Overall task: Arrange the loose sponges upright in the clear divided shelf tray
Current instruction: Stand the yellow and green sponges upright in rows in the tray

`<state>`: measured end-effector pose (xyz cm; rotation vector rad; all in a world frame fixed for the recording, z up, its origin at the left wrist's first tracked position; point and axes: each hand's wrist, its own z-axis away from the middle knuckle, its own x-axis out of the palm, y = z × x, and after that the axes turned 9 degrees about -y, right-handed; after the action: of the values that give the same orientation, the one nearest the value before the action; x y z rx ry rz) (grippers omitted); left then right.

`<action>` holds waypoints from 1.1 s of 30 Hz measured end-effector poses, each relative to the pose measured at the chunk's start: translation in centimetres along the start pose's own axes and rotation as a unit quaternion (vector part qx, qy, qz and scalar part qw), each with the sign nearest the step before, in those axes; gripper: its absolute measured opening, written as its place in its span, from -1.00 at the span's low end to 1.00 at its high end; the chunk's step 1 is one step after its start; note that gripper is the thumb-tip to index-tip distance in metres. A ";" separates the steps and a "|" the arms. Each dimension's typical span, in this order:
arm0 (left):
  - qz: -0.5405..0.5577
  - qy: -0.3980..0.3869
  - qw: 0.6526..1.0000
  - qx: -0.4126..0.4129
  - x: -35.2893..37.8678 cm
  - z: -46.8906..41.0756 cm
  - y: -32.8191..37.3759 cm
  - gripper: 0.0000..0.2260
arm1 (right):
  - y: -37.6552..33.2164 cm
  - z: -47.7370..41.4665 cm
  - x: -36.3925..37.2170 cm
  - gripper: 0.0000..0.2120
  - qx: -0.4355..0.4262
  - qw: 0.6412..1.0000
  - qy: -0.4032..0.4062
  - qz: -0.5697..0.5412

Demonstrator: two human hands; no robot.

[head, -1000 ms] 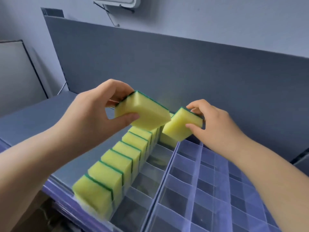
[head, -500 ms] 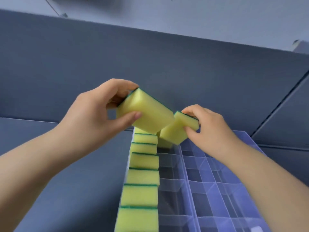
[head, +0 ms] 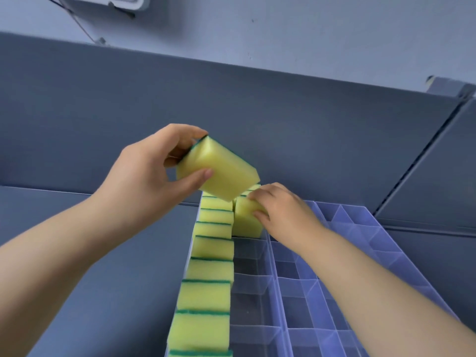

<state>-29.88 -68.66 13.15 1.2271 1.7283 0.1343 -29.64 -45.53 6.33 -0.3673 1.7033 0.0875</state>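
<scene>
A tilted sponge [head: 221,173] is pinched between thumb and fingers of the left hand [head: 149,176] above the clear divided tray [head: 360,225]; a second sponge [head: 246,224], gripped by the right hand [head: 286,215], stands in a far compartment.

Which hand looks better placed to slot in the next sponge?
Probably the left. The left hand grips a loose yellow, green-backed sponge above the clear divided plastic tray; the right hand is busy gripping a standing yellow sponge in the tray.

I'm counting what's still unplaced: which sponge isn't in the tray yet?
The sponge in the left hand, tilted in the air above the row; all others stand in the tray, even the right hand's.
</scene>
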 end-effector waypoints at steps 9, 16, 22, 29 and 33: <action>-0.002 -0.011 1.000 -0.022 0.4 0.4 0.1 -0.64 | 0.8 0.0 1.2 -0.79 -0.004 1.000 0.011 -0.019; 0.098 -0.083 0.989 -0.077 1.2 -0.7 0.4 -0.68 | 1.7 -0.1 -0.1 -0.77 0.008 0.991 -0.061 -0.117; 0.067 -0.158 0.982 -0.076 3.9 -1.5 0.0 -0.69 | 2.5 0.1 -1.3 -0.69 0.029 0.974 -0.105 -0.197; -0.104 -0.230 0.966 -0.050 5.0 -2.4 -0.8 -0.65 | 4.1 -0.1 -0.9 -0.42 0.016 0.976 -0.121 -0.178; -0.167 -0.241 0.955 -0.034 5.7 -2.8 0.2 -0.65 | 4.3 -0.4 -0.4 -0.42 0.015 0.978 -0.120 -0.171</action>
<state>-31.99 -62.99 11.05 0.8150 1.4551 -0.2851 -31.19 -41.52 6.10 -0.5982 1.3825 -0.1413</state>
